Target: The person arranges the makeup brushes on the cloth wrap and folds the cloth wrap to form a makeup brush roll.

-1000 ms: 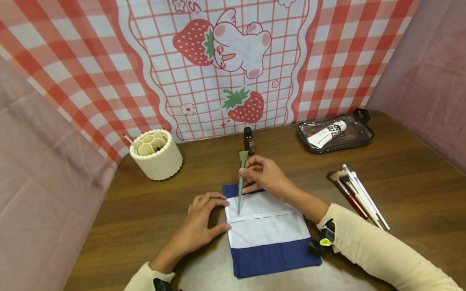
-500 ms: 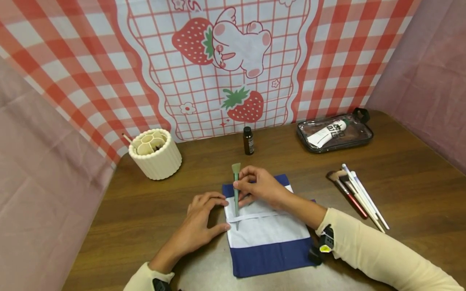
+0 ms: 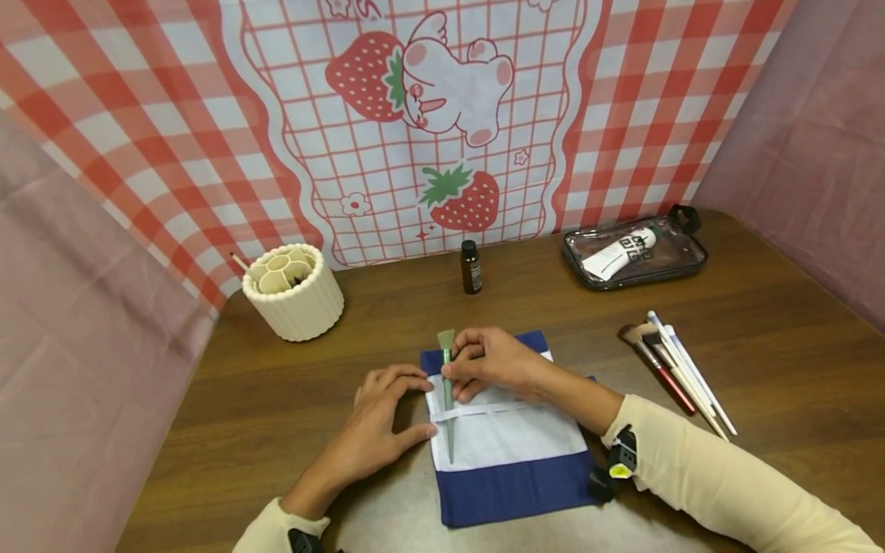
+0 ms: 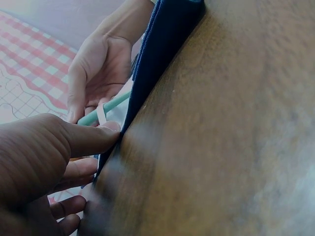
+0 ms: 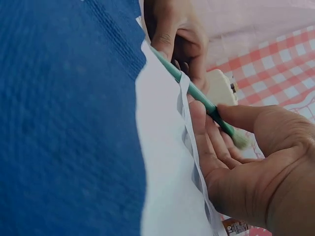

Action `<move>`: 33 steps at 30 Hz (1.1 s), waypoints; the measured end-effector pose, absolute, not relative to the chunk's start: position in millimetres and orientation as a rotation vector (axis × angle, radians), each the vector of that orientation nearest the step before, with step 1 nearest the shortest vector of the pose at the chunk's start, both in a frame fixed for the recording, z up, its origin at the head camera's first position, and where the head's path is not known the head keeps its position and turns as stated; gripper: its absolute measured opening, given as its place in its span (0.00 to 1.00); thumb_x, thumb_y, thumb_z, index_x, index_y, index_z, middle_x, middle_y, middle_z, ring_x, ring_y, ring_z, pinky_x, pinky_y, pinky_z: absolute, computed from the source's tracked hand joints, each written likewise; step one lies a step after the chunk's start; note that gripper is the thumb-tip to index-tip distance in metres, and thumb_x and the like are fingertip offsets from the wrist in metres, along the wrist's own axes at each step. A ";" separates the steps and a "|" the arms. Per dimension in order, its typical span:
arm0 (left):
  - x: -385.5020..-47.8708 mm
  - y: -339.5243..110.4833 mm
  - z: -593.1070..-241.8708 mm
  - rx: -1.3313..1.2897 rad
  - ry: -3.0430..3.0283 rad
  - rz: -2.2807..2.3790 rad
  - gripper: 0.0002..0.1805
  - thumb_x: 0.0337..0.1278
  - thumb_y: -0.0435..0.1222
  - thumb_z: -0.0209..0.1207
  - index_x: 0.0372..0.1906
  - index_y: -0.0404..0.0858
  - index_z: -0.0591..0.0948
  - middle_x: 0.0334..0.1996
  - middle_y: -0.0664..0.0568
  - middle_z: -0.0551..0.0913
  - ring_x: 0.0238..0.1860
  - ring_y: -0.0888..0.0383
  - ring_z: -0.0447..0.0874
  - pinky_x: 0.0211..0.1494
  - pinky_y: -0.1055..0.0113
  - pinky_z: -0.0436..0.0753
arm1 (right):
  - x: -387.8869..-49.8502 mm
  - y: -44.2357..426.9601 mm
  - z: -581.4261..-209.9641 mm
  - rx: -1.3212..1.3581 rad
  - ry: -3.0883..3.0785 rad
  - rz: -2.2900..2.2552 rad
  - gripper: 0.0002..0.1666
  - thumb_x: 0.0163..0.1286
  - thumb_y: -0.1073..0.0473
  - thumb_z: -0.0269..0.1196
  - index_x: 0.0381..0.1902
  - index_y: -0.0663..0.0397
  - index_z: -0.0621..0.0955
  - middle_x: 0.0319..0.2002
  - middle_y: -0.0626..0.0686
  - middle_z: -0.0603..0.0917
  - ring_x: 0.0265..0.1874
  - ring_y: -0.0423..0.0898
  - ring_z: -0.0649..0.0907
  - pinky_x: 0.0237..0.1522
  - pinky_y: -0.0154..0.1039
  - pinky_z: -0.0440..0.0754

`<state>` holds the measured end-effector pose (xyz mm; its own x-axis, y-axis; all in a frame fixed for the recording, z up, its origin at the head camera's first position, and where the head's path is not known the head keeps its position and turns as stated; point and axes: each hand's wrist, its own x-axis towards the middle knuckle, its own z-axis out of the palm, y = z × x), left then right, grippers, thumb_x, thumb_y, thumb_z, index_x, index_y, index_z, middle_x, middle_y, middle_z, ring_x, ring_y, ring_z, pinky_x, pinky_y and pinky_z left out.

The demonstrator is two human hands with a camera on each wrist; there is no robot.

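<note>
My right hand (image 3: 494,361) pinches a green-handled makeup brush (image 3: 448,393) between thumb and fingers. The bristles point toward the back of the table. Under the brush lies an unrolled cloth brush roll (image 3: 515,491), navy at both ends with a white middle. The handle passes under the white strap (image 3: 492,409), as the right wrist view also shows at the strap (image 5: 185,91); its tip lies close to the navy lower band. At the roll's left edge, my left hand (image 3: 380,415) rests with thumb and index finger spread, their tips touching the cloth.
Several other makeup brushes (image 3: 681,369) lie at the right. Behind stand a small dark bottle (image 3: 471,270) and a cream ribbed holder (image 3: 299,307). A clear black-edged pouch (image 3: 667,257) with a white tube lies at the back right.
My right hand has moved the brush toward me and slightly left; its handle has slid under the strap and farther down the white cloth. The left hand has stayed in place.
</note>
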<state>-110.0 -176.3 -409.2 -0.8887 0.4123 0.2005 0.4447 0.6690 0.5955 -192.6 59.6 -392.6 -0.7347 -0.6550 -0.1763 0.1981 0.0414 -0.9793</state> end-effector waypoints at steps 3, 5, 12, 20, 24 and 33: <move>-109.7 -176.4 -408.7 -0.720 -2.828 -1.017 0.28 0.50 0.46 0.74 0.57 0.46 0.80 0.64 0.57 0.73 0.62 0.52 0.64 0.59 0.47 0.62 | -194.1 62.0 -392.0 -0.484 1.745 -1.673 0.18 0.66 0.61 0.70 0.44 0.67 0.76 0.32 0.65 0.85 0.21 0.50 0.85 0.26 0.41 0.84; -109.6 -176.6 -408.4 -0.717 -2.830 -1.011 0.28 0.50 0.47 0.74 0.57 0.46 0.80 0.64 0.58 0.73 0.62 0.52 0.64 0.59 0.47 0.62 | -194.8 63.3 -391.7 -0.489 1.775 -1.617 0.18 0.65 0.59 0.71 0.42 0.66 0.78 0.32 0.64 0.86 0.19 0.48 0.83 0.22 0.39 0.81; -109.6 -177.2 -407.6 -0.712 -2.830 -1.016 0.28 0.51 0.47 0.74 0.57 0.47 0.80 0.64 0.58 0.73 0.61 0.53 0.64 0.59 0.47 0.62 | -195.7 64.5 -388.8 -0.495 1.807 -1.524 0.16 0.64 0.57 0.72 0.40 0.65 0.82 0.30 0.63 0.87 0.16 0.45 0.82 0.19 0.36 0.79; -110.2 -177.1 -407.4 -0.728 -2.805 -1.008 0.28 0.50 0.47 0.75 0.57 0.46 0.80 0.63 0.57 0.74 0.61 0.52 0.65 0.58 0.48 0.62 | -193.6 65.1 -380.3 -0.686 2.007 -1.219 0.10 0.63 0.53 0.72 0.31 0.54 0.87 0.16 0.48 0.75 0.11 0.40 0.68 0.16 0.34 0.66; -110.3 -177.0 -408.0 -0.730 -2.797 -1.005 0.29 0.49 0.46 0.75 0.57 0.45 0.80 0.63 0.57 0.73 0.61 0.52 0.65 0.58 0.48 0.62 | -190.0 63.7 -377.0 -0.841 2.135 -1.054 0.06 0.65 0.51 0.71 0.30 0.44 0.87 0.17 0.44 0.77 0.14 0.38 0.69 0.20 0.34 0.66; -109.9 -176.5 -408.4 -0.722 -2.826 -1.021 0.28 0.50 0.45 0.75 0.58 0.46 0.80 0.64 0.57 0.73 0.63 0.51 0.64 0.60 0.46 0.61 | -172.6 83.8 -352.3 -1.083 2.600 -0.806 0.04 0.67 0.50 0.70 0.32 0.36 0.85 0.23 0.35 0.80 0.22 0.34 0.78 0.26 0.34 0.75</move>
<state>-109.9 -176.5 -408.4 -0.8896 0.4099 0.2016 0.4441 0.6728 0.5916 -172.6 83.8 -352.3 -0.7072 -0.7069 0.0144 -0.5911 0.5799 -0.5606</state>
